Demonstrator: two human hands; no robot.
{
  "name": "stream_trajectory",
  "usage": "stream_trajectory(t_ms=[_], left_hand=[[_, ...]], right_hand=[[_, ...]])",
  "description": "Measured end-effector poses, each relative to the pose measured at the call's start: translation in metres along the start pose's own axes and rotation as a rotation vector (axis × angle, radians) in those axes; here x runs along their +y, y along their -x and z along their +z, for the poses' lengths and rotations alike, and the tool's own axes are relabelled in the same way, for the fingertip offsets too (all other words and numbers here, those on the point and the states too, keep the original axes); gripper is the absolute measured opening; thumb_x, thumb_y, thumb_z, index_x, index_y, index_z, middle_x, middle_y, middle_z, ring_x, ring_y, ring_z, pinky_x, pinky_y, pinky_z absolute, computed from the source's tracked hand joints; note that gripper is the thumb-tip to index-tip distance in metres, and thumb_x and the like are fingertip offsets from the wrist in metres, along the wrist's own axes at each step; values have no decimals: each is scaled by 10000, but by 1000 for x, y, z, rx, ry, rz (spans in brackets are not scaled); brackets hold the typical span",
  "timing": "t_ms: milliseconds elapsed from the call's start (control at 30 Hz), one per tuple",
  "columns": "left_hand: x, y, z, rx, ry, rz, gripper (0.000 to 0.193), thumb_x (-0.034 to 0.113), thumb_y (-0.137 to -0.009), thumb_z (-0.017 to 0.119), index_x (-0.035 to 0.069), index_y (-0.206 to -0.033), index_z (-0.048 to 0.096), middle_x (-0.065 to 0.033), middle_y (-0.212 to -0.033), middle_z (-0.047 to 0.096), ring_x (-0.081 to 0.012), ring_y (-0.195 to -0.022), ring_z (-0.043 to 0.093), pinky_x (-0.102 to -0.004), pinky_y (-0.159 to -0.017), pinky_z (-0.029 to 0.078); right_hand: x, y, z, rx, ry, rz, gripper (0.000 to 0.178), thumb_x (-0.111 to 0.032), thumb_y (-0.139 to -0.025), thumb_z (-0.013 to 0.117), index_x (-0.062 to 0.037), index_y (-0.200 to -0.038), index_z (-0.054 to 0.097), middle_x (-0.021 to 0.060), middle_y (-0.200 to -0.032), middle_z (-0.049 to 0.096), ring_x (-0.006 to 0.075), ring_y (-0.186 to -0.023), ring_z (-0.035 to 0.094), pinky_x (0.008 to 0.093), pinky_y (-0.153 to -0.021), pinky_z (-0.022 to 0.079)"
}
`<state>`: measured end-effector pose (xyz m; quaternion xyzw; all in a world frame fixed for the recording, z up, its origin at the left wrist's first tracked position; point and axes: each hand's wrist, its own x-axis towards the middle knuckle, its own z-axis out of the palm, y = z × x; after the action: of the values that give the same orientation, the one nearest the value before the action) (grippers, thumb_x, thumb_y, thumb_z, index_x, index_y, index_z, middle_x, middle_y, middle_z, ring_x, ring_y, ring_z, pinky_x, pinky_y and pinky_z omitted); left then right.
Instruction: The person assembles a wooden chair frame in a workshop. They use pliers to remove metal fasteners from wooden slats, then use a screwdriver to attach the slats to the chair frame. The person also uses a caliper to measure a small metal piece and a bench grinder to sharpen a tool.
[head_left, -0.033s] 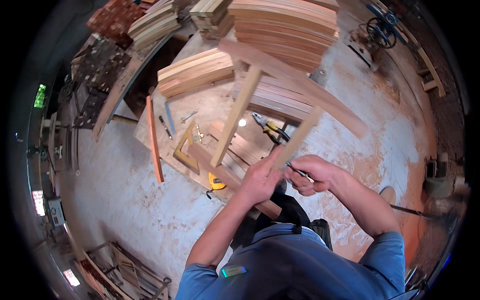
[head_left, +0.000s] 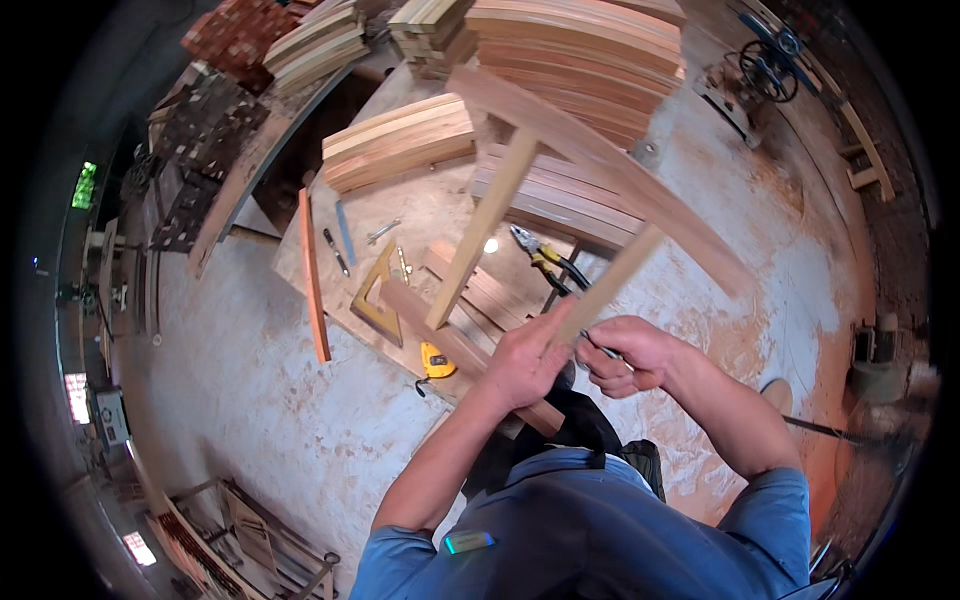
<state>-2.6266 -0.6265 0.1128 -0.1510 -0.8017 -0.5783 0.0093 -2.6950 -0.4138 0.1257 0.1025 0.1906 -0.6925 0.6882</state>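
Observation:
An H-like wooden frame [head_left: 488, 225], two long rails joined by two crosspieces, is held tilted in front of my body. My left hand [head_left: 525, 365] is closed round it where the right crosspiece meets the near rail. Just right of that joint, my right hand [head_left: 632, 357] grips a slim metal tool [head_left: 604, 350], its tip close to the wood. The tool's exact kind is hidden by my fingers. Pliers [head_left: 545, 258] with yellow and black handles lie beyond my hands. Left of the near rail is a yellow tape measure [head_left: 436, 362].
The workbench [head_left: 300, 255] carries a set square [head_left: 372, 300], a small wrench [head_left: 383, 231], a dark pen-like tool [head_left: 336, 252], a blue strip [head_left: 345, 232] and a narrow reddish slat [head_left: 313, 275]. Curved boards [head_left: 400, 145] and a taller board stack [head_left: 570, 65] stand behind the frame.
The far end of the wooden frame has swung slightly to the right. The metal tool has turned a little in my right hand; both hands keep their grip.

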Motion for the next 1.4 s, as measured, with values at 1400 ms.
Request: stream_trajectory(t_ms=[1400], left_hand=[[-1, -15, 33, 67, 159, -591, 504, 239, -963, 485, 74, -1435, 416, -270, -1054, 655, -457, -990, 627, -482, -848, 492]], right_hand=[[-14, -8, 2, 785, 1275, -377, 205, -194, -972, 526, -31, -905, 631, 75, -606, 580, 160, -517, 524, 341, -511, 453]])
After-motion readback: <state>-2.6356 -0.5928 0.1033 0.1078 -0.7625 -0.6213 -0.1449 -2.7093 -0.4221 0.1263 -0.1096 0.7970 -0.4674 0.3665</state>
